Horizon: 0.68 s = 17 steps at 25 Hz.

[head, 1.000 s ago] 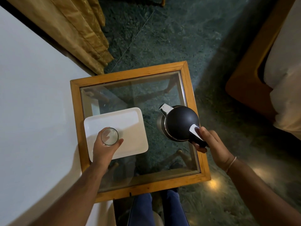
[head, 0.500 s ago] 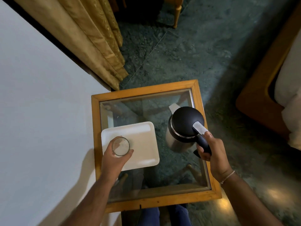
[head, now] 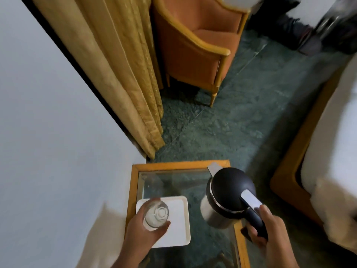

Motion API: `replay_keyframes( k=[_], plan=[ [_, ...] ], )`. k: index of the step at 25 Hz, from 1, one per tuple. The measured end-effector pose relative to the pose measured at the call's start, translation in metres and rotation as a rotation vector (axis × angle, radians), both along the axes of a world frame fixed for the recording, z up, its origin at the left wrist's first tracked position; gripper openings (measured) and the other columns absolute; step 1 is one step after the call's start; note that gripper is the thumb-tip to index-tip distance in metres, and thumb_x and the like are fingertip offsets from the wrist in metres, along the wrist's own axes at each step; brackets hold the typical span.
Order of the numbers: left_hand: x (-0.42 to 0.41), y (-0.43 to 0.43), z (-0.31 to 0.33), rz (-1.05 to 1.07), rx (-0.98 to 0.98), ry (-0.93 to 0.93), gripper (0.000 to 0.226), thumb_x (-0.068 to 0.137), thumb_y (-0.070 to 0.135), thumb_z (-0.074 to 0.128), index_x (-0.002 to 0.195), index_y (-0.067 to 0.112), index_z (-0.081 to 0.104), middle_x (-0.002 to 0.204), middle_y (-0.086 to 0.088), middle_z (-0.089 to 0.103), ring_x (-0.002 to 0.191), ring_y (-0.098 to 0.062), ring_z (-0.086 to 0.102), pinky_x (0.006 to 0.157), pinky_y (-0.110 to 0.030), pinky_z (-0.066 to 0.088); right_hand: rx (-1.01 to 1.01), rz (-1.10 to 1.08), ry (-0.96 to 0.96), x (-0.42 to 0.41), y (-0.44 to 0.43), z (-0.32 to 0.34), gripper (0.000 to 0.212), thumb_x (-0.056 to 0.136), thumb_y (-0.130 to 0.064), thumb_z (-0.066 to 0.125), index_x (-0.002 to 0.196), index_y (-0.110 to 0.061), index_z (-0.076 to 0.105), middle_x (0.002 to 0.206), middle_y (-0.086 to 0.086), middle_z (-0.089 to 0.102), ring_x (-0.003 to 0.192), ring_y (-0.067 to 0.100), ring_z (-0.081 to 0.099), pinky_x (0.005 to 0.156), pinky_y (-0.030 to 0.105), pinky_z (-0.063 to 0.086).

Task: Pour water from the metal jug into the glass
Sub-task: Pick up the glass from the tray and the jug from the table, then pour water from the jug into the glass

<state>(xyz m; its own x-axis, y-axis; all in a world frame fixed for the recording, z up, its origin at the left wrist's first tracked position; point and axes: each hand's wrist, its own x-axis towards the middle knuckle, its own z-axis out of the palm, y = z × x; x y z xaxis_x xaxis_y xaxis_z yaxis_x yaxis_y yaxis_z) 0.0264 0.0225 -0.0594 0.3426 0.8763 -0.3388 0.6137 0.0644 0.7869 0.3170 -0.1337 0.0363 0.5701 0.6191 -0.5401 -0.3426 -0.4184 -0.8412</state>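
Note:
A clear drinking glass (head: 156, 215) is held above the white tray (head: 177, 225), with my left hand (head: 142, 235) wrapped around its side. The metal jug (head: 224, 198), steel-bodied with a black domed lid and black handle, is lifted off the glass-topped table (head: 173, 166). My right hand (head: 270, 229) grips its handle. The jug's spout points away from me, toward the table's far edge, and the jug stands nearly upright, to the right of the glass. No water is visible in the glass.
A white wall (head: 48, 132) runs along the left, with a gold curtain (head: 119, 74) beside it. An orange armchair (head: 199, 45) stands beyond the table on the green stone floor (head: 241, 122). A bed with a wooden frame (head: 301, 151) lies to the right.
The view has tilted up, so the table now sits low in frame. Both the glass and the jug have been lifted off the table and tray.

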Motion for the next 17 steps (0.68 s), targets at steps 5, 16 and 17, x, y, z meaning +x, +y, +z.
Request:
replay_keyframes(
  k=[5,16,17],
  plan=[
    [0.011,0.003,0.135,0.040,0.041,-0.199,0.085,0.062,0.053,0.093,0.139,0.034,0.060,0.140,0.005,0.071,0.126,-0.025,0.069,0.109,-0.044,0.060,0.063,0.002,-0.011,0.006,0.000,0.131,0.057,0.083,-0.060,0.073,0.072,-0.004,0.063,0.048,0.009,0.044,0.034,0.015,0.036,0.037,0.020,0.027],
    [0.042,0.020,0.386,-0.126,0.295,-0.476,0.064,0.059,0.084,0.085,0.117,0.069,0.063,0.116,0.038,0.072,0.112,0.012,0.068,0.076,-0.002,0.057,0.299,0.193,-0.195,0.013,-0.002,0.361,0.067,0.077,-0.083,0.063,0.060,-0.020,0.049,0.054,0.001,0.039,0.048,0.016,0.021,0.056,0.035,0.019],
    [0.043,0.024,0.404,-0.148,0.305,-0.485,0.061,0.061,0.078,0.089,0.116,0.067,0.064,0.115,0.037,0.072,0.111,0.014,0.068,0.074,-0.003,0.057,0.307,0.194,-0.222,0.015,-0.001,0.376,0.065,0.081,-0.080,0.060,0.058,-0.020,0.049,0.053,0.000,0.039,0.047,0.015,0.022,0.053,0.032,0.020]
  ],
)
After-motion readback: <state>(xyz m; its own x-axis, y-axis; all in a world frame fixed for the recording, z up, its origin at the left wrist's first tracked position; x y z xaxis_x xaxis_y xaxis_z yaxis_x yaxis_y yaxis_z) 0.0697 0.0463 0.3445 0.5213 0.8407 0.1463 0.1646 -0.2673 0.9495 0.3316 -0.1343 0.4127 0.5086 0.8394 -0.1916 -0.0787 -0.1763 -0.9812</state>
